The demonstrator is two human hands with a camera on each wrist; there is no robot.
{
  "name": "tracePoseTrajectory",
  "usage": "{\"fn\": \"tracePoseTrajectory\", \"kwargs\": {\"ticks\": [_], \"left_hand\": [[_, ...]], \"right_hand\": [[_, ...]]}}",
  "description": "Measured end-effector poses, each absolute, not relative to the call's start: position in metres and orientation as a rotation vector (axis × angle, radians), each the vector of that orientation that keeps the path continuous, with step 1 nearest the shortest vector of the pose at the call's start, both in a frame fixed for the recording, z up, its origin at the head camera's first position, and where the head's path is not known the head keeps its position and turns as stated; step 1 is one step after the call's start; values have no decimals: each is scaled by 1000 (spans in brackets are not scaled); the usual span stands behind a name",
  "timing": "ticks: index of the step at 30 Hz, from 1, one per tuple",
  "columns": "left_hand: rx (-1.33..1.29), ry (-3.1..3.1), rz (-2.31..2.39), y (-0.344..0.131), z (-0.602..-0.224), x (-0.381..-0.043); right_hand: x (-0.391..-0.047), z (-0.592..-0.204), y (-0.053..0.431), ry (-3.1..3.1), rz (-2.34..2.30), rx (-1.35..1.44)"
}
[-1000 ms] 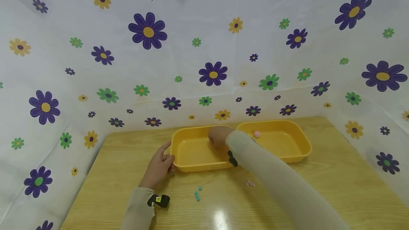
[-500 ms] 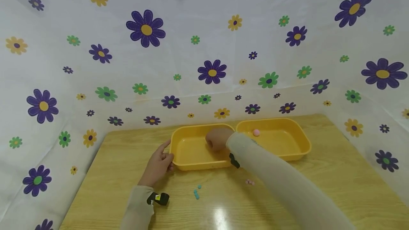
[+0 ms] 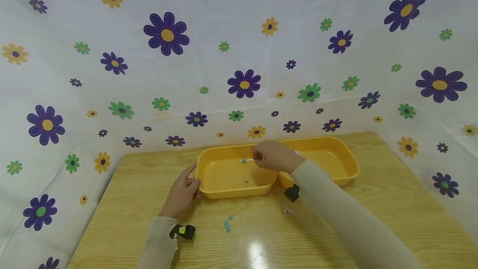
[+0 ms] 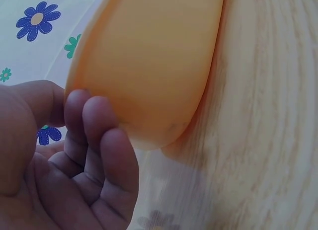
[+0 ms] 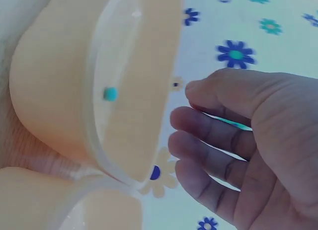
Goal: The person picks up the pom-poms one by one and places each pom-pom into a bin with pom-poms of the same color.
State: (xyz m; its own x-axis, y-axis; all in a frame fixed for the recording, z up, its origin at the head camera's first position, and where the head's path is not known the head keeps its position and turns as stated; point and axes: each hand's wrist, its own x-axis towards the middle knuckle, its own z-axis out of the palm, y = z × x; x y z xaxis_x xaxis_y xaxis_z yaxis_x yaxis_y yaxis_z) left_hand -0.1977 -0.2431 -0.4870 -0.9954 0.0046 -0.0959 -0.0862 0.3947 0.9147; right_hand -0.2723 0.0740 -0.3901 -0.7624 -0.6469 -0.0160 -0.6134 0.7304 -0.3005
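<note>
My left hand [image 3: 183,192] holds the left end of a yellow tray [image 3: 235,193]. In the left wrist view its thumb is at the rim and its curled fingertips lie against the tray's outer wall. My right hand [image 3: 276,157] is above the right end of this tray. In the right wrist view its fingers [image 5: 198,178] are loosely bent, with thumb and forefinger apart and nothing between them. Two small teal beads show inside the tray: one bead [image 3: 244,161] beside the right fingertips, another bead [image 3: 246,182] nearer the front.
A second yellow tray [image 3: 352,169] stands right of the first, partly behind the right forearm; a pink ball [image 3: 297,152] shows in it. On the wooden table [image 3: 209,244] lie several teal beads [image 3: 227,226] and a small pink cluster [image 3: 288,211]. Flower-patterned cloth [image 3: 209,61] surrounds the table.
My right hand has lifted out of the left tray and shifted right, its fingers loosening. Two teal beads now show in that tray. The left hand stays at the tray's end.
</note>
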Motion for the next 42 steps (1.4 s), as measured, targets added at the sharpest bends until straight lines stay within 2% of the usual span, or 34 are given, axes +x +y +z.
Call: {"fn": "tracePoseTrajectory", "kwargs": {"ticks": [17,42], "left_hand": [[-76,2550,1692,-241,-485,-197],[-54,2565,1678,-242,-487,-199]], "right_hand": [[-198,-402,114,3042,-835,-958],[-184,-425,148,3116,-892,-1058]]}}
